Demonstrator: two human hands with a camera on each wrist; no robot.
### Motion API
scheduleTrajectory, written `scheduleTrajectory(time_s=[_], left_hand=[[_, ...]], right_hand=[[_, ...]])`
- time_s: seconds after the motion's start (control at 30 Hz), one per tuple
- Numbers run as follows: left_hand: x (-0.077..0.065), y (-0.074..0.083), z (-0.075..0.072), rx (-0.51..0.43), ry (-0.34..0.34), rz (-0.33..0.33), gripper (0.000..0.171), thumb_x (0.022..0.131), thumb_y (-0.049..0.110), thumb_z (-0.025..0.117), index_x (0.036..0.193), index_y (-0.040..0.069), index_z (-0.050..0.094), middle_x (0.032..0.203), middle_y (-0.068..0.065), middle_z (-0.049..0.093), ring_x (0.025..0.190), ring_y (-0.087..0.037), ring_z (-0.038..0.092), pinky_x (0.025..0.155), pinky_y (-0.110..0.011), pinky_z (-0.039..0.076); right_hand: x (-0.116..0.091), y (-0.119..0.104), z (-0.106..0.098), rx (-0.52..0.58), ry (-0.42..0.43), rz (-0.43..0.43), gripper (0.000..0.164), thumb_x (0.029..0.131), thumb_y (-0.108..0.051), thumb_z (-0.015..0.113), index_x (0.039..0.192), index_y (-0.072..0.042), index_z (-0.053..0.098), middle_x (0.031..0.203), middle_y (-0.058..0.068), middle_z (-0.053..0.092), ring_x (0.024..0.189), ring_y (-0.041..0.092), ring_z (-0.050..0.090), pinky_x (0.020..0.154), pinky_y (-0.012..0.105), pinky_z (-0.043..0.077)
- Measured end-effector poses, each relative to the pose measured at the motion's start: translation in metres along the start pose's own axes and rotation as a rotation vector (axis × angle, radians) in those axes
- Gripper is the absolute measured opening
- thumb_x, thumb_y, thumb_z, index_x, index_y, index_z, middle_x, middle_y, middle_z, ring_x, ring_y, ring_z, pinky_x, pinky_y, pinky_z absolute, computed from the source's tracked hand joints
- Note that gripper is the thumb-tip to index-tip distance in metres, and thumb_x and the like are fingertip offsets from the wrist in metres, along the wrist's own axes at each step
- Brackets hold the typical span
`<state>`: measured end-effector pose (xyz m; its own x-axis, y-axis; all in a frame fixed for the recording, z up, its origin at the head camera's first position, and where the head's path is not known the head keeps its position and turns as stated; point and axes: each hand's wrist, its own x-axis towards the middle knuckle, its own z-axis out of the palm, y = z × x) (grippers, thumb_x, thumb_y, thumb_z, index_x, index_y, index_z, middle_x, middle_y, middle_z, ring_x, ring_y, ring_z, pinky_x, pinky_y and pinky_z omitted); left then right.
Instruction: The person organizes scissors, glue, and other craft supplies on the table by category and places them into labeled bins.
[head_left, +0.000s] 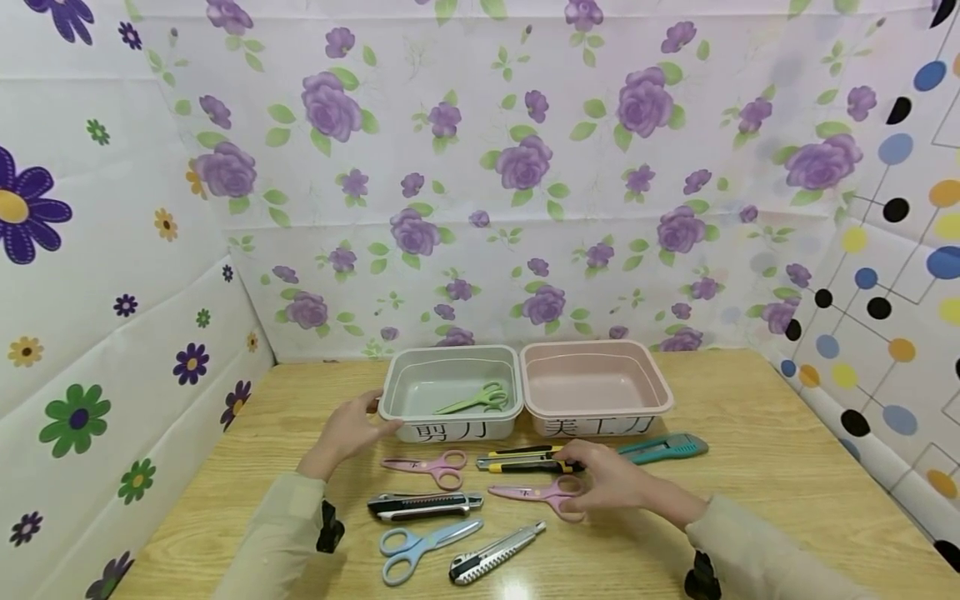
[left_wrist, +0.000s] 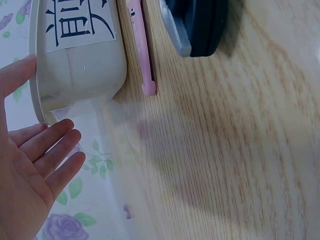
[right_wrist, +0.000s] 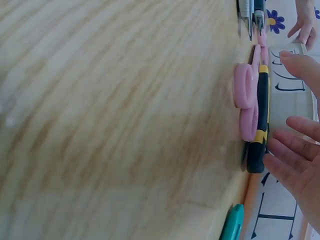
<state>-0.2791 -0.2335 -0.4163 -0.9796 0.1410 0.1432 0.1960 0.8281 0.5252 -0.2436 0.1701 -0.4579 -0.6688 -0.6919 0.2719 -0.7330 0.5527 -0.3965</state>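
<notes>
At the left front corner of a pale grey bin point(head_left: 502, 427), my left hand point(head_left: 348, 435) touches the rim with its thumb and index finger; its other fingers stretch out straight in the left wrist view. Green scissors point(head_left: 474, 399) lie inside this bin. My right hand point(head_left: 615, 482) hovers over the handles of pink scissors point(head_left: 517, 492), fingers spread and nothing held. Its fingers also overlap the end of a yellow-and-black utility knife point(right_wrist: 262, 100). A second pair of pink scissors point(head_left: 408, 465) lies on the table before the grey bin.
A pink bin point(head_left: 585, 387) stands against the grey one; both carry front labels. A teal utility knife point(head_left: 671, 447) lies right of my right hand. Nearer are a black utility knife point(head_left: 423, 505), blue scissors point(head_left: 420, 546) and a silver utility knife point(head_left: 495, 555). Flowered cloth point(head_left: 480, 275) hangs behind.
</notes>
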Motion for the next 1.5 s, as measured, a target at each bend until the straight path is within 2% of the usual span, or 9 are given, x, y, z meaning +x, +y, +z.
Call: scheduleTrajectory(time_s=[0.33, 0.63, 0.8, 1.1, 1.27, 1.5], left_hand=[[-0.001, 0.0, -0.001, -0.003, 0.003, -0.001, 0.071, 0.08, 0.037, 0.067, 0.131, -0.005, 0.042, 0.116, -0.023, 0.057, 0.104, -0.036, 0.055, 0.086, -0.052, 0.043], [0.0, -0.002, 0.001, -0.004, 0.003, 0.004, 0.074, 0.079, 0.041, 0.066, 0.132, -0.005, 0.041, 0.117, -0.022, 0.057, 0.105, -0.035, 0.055, 0.086, -0.051, 0.043], [0.0, -0.003, 0.001, -0.01, 0.003, 0.009, 0.075, 0.079, 0.041, 0.066, 0.132, -0.005, 0.041, 0.117, -0.022, 0.057, 0.105, -0.035, 0.055, 0.087, -0.052, 0.043], [-0.001, -0.003, 0.003, -0.017, 0.011, 0.022, 0.074, 0.079, 0.041, 0.067, 0.131, -0.005, 0.042, 0.115, -0.023, 0.058, 0.104, -0.036, 0.056, 0.086, -0.053, 0.043], [-0.001, -0.002, 0.002, -0.017, 0.007, 0.028, 0.073, 0.08, 0.04, 0.066, 0.131, -0.005, 0.042, 0.115, -0.023, 0.058, 0.103, -0.036, 0.056, 0.086, -0.053, 0.043], [0.0, -0.001, 0.001, -0.018, 0.006, 0.023, 0.073, 0.08, 0.04, 0.066, 0.131, -0.006, 0.042, 0.115, -0.024, 0.058, 0.103, -0.038, 0.056, 0.086, -0.053, 0.043]], right_hand=[[-0.002, -0.001, 0.011, -0.003, -0.041, 0.011, 0.052, 0.064, -0.034, 0.077, 0.106, -0.006, 0.063, 0.089, -0.004, 0.055, 0.079, 0.01, 0.05, 0.071, 0.024, 0.044], [-0.007, -0.004, 0.014, 0.02, -0.092, 0.027, 0.045, 0.062, -0.027, 0.08, 0.101, -0.01, 0.066, 0.091, -0.005, 0.049, 0.082, 0.008, 0.041, 0.069, 0.02, 0.039], [-0.013, -0.003, 0.016, 0.036, -0.106, 0.042, 0.042, 0.061, -0.027, 0.079, 0.099, -0.013, 0.065, 0.088, -0.005, 0.047, 0.08, 0.009, 0.04, 0.066, 0.018, 0.037], [-0.016, -0.005, 0.012, 0.031, -0.157, 0.056, 0.044, 0.062, -0.029, 0.079, 0.1, -0.013, 0.064, 0.094, -0.006, 0.05, 0.08, 0.007, 0.043, 0.064, 0.018, 0.04], [-0.012, -0.008, 0.006, 0.006, -0.196, 0.058, 0.038, 0.062, -0.029, 0.078, 0.094, -0.013, 0.065, 0.088, -0.007, 0.049, 0.075, 0.006, 0.042, 0.06, 0.018, 0.038], [-0.007, -0.009, -0.002, -0.069, -0.215, 0.016, 0.035, 0.058, -0.03, 0.079, 0.084, -0.011, 0.065, 0.079, -0.006, 0.047, 0.065, 0.002, 0.04, 0.054, 0.016, 0.036]])
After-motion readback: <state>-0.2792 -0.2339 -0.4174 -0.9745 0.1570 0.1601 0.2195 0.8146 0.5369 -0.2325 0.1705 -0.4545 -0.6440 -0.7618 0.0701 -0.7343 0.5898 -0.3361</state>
